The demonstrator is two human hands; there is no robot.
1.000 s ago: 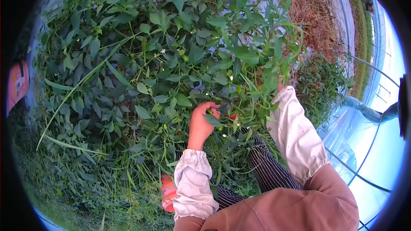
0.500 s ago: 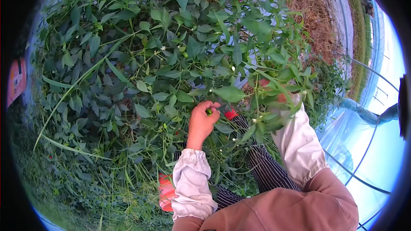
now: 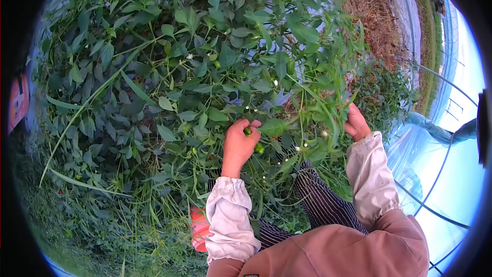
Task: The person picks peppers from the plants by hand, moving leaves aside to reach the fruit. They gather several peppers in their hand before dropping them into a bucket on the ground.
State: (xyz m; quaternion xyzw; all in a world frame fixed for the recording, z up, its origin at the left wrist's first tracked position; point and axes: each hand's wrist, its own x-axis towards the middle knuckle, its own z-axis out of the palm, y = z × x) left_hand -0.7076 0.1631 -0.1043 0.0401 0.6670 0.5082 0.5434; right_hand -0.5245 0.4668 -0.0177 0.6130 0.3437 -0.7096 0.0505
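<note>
My left hand [image 3: 239,146] is curled closed in the middle of the pepper plants [image 3: 138,77], its fingers wrapped round a green pepper [image 3: 247,131] that shows between them. Another green pepper [image 3: 259,149] sits just below the fingertips. Farther right, my right hand [image 3: 357,123] has its fingers bent and closed on a leafy pepper branch [image 3: 333,118]; leaves hide the fingertips. Small white blossoms [image 3: 275,83] dot the foliage between and above the hands.
An orange-red bucket [image 3: 199,228] stands among the weeds beside my left sleeve. My striped trouser legs [image 3: 323,197] are between the plants. Dry straw [image 3: 374,15] covers ground at upper right, and plastic sheeting on hoops [image 3: 435,184] runs along the right.
My right hand has moved out to the right from behind the leaves, and the branch there has swung. My left hand stays nearly in place; a green pepper now shows below its fingers.
</note>
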